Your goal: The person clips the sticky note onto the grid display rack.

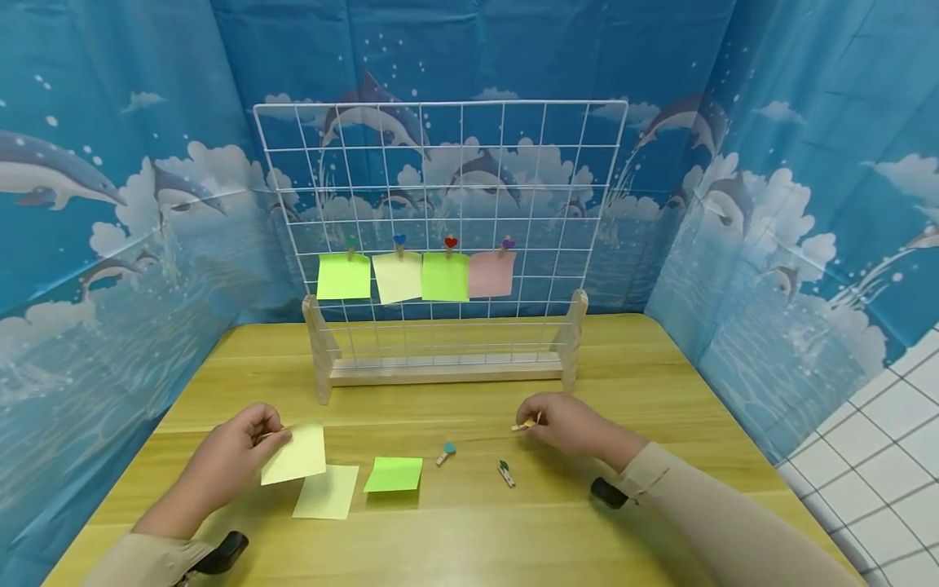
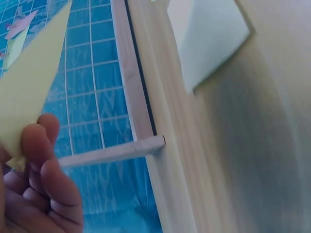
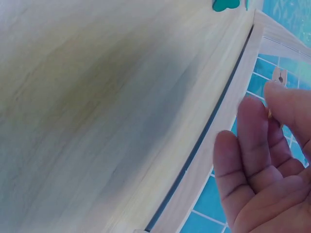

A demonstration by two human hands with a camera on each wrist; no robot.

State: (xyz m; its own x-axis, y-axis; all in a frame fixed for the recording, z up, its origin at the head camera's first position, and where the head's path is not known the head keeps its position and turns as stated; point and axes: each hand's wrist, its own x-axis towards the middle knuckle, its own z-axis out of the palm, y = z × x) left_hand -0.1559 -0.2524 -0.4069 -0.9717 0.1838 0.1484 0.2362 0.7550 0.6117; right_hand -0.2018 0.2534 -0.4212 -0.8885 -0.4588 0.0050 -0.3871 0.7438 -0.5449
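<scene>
My left hand (image 1: 231,450) pinches a pale yellow sticky note (image 1: 302,461) between thumb and fingers, held above the table. Partly under it in the head view lies another pale yellow note (image 1: 330,499), and a bright green note (image 1: 394,474) lies to the right. My right hand (image 1: 570,425) pinches a small wooden clothespin (image 3: 280,75) by one end; the fingers hide much of it. Nearest that hand on the table is a clothespin with a dark green top (image 1: 506,474). Another, with a teal top (image 1: 446,454), lies further left.
A white wire grid (image 1: 480,187) stands in a wooden base (image 1: 447,371) at the back. Along it hang a green note (image 1: 343,279), a pale yellow note (image 1: 396,281), another green note (image 1: 445,281) and a pink note (image 1: 491,277), each under a heart-topped clothespin. Dolphin-printed curtains (image 1: 770,163) surround the table.
</scene>
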